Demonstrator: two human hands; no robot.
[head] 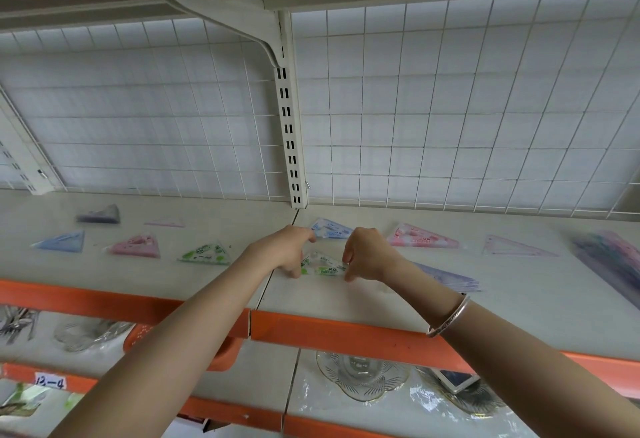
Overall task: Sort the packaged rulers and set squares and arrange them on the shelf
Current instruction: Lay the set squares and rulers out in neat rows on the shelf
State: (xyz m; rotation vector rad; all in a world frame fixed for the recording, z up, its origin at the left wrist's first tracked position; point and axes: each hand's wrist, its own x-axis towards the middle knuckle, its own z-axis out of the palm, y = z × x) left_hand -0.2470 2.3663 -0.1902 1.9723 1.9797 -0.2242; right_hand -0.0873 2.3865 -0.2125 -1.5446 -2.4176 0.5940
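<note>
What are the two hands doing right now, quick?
Left hand: holds the left end of the green set square pack.
Right hand: pinches the same pack's right corner.

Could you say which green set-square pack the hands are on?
The right green pack, between left hand and right hand; the left green pack lies apart, untouched.

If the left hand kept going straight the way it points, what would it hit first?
Probably the blue set square packet just beyond the left hand, which holds the green set square packet; depth is unclear.
</note>
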